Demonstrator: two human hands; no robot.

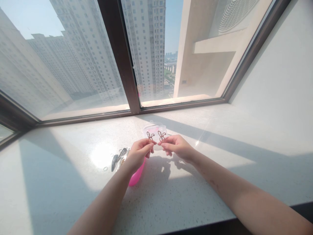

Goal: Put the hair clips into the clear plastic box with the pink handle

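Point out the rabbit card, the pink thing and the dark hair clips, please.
rabbit card (155, 130): head view, bare top part, above the rabbit shapes.
pink thing (135, 178): head view, its rounded near end.
hair clips (118, 157): head view, middle of the dark clip.

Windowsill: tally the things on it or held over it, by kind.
Bunny clips: 2
Packet, pinched by left hand and right hand: 1
Dark clips: 2, as far as shows
Ring: 1
Pink thing: 1
Total: 7
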